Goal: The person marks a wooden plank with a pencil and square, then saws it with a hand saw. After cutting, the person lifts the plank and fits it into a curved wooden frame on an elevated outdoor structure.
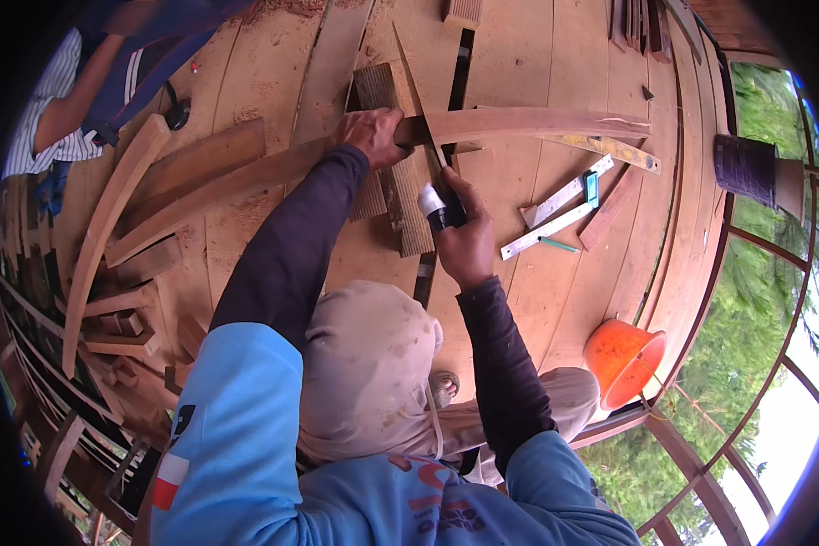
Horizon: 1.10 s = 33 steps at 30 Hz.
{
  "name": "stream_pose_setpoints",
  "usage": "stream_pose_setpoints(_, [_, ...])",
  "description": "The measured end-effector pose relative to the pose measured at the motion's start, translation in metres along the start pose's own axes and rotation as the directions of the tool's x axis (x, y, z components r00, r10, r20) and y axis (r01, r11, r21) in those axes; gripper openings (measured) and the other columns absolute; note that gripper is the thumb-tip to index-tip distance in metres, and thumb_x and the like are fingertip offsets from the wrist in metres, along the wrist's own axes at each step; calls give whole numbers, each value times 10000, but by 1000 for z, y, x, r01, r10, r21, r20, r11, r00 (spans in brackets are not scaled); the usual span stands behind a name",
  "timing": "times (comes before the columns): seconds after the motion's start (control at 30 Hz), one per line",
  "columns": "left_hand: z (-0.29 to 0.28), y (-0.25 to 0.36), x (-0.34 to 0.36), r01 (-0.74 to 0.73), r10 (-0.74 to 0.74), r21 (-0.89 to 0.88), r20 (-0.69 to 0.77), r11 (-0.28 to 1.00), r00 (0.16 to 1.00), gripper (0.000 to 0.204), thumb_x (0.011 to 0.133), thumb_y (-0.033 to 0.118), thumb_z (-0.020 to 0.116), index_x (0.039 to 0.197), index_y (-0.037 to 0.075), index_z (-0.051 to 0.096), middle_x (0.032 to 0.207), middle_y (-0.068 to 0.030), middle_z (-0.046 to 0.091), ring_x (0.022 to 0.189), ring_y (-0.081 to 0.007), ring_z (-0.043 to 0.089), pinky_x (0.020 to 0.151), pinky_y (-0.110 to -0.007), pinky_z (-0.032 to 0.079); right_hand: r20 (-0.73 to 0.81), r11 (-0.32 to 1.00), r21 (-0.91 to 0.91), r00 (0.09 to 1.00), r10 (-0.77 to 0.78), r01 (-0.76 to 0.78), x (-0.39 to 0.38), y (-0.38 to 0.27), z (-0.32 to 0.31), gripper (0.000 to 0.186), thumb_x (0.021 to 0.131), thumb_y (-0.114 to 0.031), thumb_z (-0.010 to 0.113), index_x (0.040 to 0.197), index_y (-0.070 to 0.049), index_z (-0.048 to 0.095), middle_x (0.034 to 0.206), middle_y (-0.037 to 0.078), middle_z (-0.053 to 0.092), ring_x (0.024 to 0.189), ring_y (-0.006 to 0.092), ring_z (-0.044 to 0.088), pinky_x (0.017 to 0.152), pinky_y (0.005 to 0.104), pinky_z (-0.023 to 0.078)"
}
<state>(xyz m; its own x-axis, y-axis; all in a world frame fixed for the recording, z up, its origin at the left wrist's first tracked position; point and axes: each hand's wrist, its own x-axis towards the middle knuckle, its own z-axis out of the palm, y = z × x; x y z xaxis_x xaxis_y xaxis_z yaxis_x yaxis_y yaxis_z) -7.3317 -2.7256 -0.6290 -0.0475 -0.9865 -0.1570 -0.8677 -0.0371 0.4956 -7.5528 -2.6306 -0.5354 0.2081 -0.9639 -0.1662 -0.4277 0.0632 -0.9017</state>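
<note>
Plank [537, 121]: curved, lying across the blocks [408, 218], which seem to lift it off the floor [537, 314].
Left hand [370, 136]: fingers grasping the plank just beside the saw [413, 84], probably to steady it.
Right hand [465, 235]: fingers wrapped round the saw's handle, on the plank's near side, likely for control.
Saw: set crosswise over the plank; cut depth cannot be told.
Square [546, 231]: near the plank's right part, apparently kept within reach.

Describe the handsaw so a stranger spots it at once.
On the plank floor, find the long curved timber under the left hand. The handsaw crosses it, gripped by the right hand; its tapering blade sets it apart from the straight silver strips.
</note>
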Motion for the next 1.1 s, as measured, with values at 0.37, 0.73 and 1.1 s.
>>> stream_pose_setpoints(0.37, [-16,7,3,41,-44,47,65,998,997,498,812,494,822,1064,88,682,1111,-145,758,1028,-382,737,907,-488,582,-34,992,-68,994,105,-107,-94,15,-38,549,891,40,745,1422,-57,640,1300,200,738,1206,256,726,1010,366,561])
stream_pose_setpoints(0.73, [-14,-10,-11,35,-35,14,26,999,999,565,765,452,823,1184,95,696,1123,-170,745,1099,-372,717,990,-516,535,-87,976,-50,974,207,-212,-196,-23,-43,507,928,-23,763,1411,-4,612,1244,222,741,1170,277,724,994,398,577])
stream_pose_setpoints(1.1, [-17,-9,-9,35,-35,14,46,999,998,559,788,470,818,1170,85,681,1134,-142,742,1090,-350,722,938,-508,567,-45,998,68,999,13,-9,-72,2,2,467,912,60,694,1374,42,624,1231,208,742,1192,268,707,1053,375,537])
